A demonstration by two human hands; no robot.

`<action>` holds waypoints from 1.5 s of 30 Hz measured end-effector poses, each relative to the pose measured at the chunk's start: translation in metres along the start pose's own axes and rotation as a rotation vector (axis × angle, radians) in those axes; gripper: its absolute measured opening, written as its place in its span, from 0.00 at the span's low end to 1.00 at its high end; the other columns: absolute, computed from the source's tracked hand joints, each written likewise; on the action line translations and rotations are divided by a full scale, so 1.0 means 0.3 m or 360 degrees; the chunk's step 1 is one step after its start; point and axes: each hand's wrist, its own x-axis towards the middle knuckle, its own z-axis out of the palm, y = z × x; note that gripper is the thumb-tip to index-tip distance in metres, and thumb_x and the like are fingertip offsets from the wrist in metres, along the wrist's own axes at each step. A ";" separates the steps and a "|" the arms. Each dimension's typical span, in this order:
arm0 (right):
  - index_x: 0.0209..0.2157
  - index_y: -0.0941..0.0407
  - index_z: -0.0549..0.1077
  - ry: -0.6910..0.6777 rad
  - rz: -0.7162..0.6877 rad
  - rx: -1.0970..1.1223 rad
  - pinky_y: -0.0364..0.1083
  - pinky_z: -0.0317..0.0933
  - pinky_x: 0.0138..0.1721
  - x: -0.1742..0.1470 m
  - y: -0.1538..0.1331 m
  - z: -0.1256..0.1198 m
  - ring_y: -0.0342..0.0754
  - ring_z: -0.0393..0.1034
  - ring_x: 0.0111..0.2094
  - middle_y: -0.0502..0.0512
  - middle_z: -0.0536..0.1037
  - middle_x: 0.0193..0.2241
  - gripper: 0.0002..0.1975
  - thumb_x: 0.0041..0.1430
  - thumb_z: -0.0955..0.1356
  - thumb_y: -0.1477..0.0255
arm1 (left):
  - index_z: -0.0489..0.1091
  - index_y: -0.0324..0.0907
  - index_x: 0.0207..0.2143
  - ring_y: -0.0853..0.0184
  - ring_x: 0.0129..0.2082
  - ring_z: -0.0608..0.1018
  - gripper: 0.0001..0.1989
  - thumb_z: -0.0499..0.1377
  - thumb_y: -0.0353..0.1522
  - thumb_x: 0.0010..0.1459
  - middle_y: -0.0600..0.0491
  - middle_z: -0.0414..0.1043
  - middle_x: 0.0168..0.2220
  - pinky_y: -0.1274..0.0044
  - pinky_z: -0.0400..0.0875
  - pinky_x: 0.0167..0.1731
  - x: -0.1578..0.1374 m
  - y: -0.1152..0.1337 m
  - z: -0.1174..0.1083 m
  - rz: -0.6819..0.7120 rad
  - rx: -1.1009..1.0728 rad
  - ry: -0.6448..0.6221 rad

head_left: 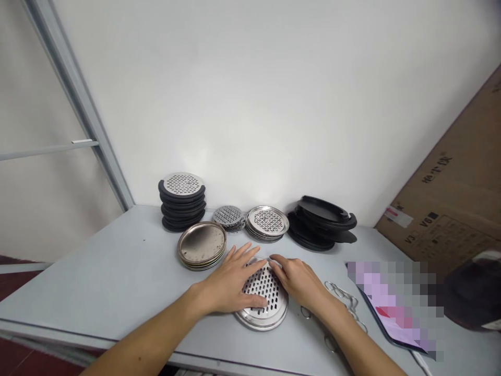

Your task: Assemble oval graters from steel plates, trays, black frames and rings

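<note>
On the table just in front of me lies a round perforated metal plate (271,298), seated in a shallow round metal dish (263,327). My left hand (230,284) rests on the plate's left side, its fingers spread and its thumb across the holes. At the plate's upper right rim is my right hand (299,279), with bent fingers closed over the edge; its thumb is hidden. Behind my left hand stands a stack of shallow round metal dishes (203,243). Perforated discs (229,215) form a small pile farther back, beside stacked dishes topped by a perforated plate (267,221).
Black rings (182,211) are stacked at the back left, a perforated disc on top. Black round parts (323,222) lean in a pile at the back right. Metal hooks or scissors (344,295) and a phone (391,318) lie right, near a cardboard box (442,193).
</note>
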 end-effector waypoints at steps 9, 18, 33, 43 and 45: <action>0.51 0.52 0.71 -0.0006 -0.0075 0.0050 0.44 0.58 0.37 -0.004 -0.007 0.005 0.52 0.75 0.40 0.59 0.81 0.38 0.19 0.69 0.55 0.62 | 0.42 0.51 0.68 0.52 0.69 0.38 0.43 0.53 0.56 0.56 0.50 0.34 0.70 0.56 0.36 0.64 -0.002 0.003 0.008 -0.0059 -0.0031 -0.0214; 0.50 0.52 0.72 0.0021 -0.0098 0.0066 0.44 0.58 0.37 0.001 -0.003 0.007 0.52 0.76 0.39 0.58 0.81 0.37 0.19 0.68 0.56 0.63 | 0.47 0.54 0.66 0.51 0.68 0.44 0.43 0.58 0.54 0.53 0.51 0.38 0.70 0.58 0.43 0.64 0.001 -0.002 0.017 -0.0089 -0.0118 -0.0130; 0.37 0.60 0.75 0.0554 0.0442 0.1925 0.41 0.53 0.17 0.162 0.120 -0.091 0.42 0.60 0.14 0.49 0.70 0.16 0.20 0.57 0.66 0.56 | 0.51 0.54 0.65 0.50 0.68 0.46 0.42 0.59 0.54 0.52 0.51 0.41 0.69 0.59 0.46 0.64 -0.002 0.003 0.013 -0.0152 -0.0156 -0.0126; 0.37 0.59 0.70 0.0723 0.0605 0.2673 0.40 0.55 0.14 0.252 0.182 -0.137 0.40 0.60 0.14 0.48 0.69 0.15 0.14 0.63 0.64 0.61 | 0.51 0.54 0.65 0.50 0.68 0.46 0.42 0.59 0.55 0.51 0.51 0.41 0.69 0.58 0.46 0.64 -0.001 -0.004 0.018 -0.0153 -0.0171 -0.0112; 0.37 0.58 0.70 0.0748 0.0596 0.2696 0.40 0.55 0.14 0.261 0.185 -0.138 0.40 0.60 0.14 0.49 0.69 0.15 0.16 0.64 0.63 0.59 | 0.52 0.54 0.65 0.49 0.68 0.46 0.43 0.59 0.55 0.51 0.51 0.41 0.69 0.58 0.46 0.64 -0.002 -0.004 0.019 -0.0162 -0.0178 -0.0105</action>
